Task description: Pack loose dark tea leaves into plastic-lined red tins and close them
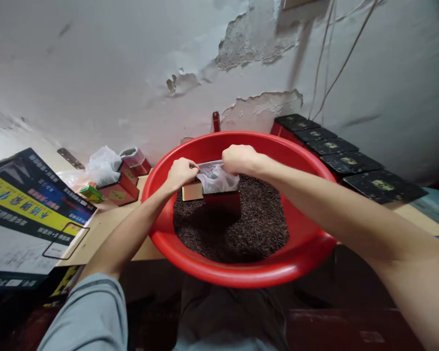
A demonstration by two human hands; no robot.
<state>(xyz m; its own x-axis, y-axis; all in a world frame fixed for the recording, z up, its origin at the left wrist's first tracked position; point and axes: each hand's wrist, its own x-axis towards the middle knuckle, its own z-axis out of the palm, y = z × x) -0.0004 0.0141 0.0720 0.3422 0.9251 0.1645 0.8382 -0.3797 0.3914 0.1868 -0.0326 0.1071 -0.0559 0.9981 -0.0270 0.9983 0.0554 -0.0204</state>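
Fingers of both my hands are curled and pinching the rim of the clear plastic liner bag (pixel 216 179) from either side: my left hand (pixel 182 173) grips its left edge, my right hand (pixel 239 159) its far right edge, knuckles up so I cannot see the fingertips themselves. Going by size, the peeling grey wall (pixel 131 73) fills the upper view, and below it the wooden table (pixel 106 224) carries everything. I see the big red basin (pixel 249 273) sitting at the table's near edge, holding a bed of dark loose tea leaves (pixel 256 224). At my left lies a stack of printed flat cartons (pixel 25 209). Along the right, a row of black-lidded tins (pixel 346 161) runs back toward the wall. Standing in the tea, at the basin's middle, is the red tin (pixel 221 202) lined by the bag I am holding. Beyond the basin's left side sit smaller red tins (pixel 119 192), one beside a crumpled plastic bag (pixel 102 165).
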